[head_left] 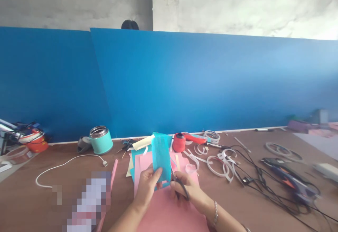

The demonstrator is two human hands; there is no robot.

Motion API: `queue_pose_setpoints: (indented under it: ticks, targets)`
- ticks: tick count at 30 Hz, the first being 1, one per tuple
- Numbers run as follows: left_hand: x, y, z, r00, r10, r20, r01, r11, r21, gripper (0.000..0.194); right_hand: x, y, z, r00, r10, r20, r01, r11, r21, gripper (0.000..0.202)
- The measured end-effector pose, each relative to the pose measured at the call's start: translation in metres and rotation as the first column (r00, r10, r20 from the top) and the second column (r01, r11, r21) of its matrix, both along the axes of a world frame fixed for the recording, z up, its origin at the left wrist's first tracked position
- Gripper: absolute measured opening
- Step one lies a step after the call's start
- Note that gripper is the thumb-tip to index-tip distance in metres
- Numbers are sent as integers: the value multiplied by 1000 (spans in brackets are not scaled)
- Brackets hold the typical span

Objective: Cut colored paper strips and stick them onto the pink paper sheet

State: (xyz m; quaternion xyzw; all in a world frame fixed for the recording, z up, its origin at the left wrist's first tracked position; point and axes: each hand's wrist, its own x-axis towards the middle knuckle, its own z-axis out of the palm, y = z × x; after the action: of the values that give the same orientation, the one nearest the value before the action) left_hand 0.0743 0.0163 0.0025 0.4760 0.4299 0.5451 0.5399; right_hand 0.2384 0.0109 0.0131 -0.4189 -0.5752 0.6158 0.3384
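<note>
Standing nearly upright over the pink paper (174, 214), the blue sheet (161, 154) is leaving its upper end unsupported, so it could flop and crease. The left hand (147, 185) is pinching its lower part, thumb in front, the sheet extending above the fingers; the right hand (191, 189) is curling around the scissors (182, 185), where a slip could nick the sheet's right edge.

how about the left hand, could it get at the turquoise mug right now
Probably yes: only flat papers and brown tabletop seem to lie between the left hand and the turquoise mug. It grips a blue sheet, though, so it would likely need to release that first.
</note>
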Motion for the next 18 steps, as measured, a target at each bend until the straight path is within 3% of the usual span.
queue_pose_setpoints:
  ticks: [5,10,14,16,18]
  targets:
    - [3,-5,10,990,-103,-91,111,991,76,34,-2,-1,-1,999,-16,27,16,1000,3,30]
    - [2,1,2,996,-26,-86,29,999,32,35,-2,-2,1,1000,-14,22,14,1000,-19,28]
    - [-4,9,-7,987,135,85,-125,986,-109,38,0,-1,2,999,22,-29,-22,1000,-19,34]
    - [-6,11,-7,971,92,222,-54,984,-173,38,2,0,0,996,64,-57,-65,998,-20,39]
    - [-8,9,-4,945,-21,328,97,971,-217,41,3,0,-2,987,117,-110,-121,992,-36,43]
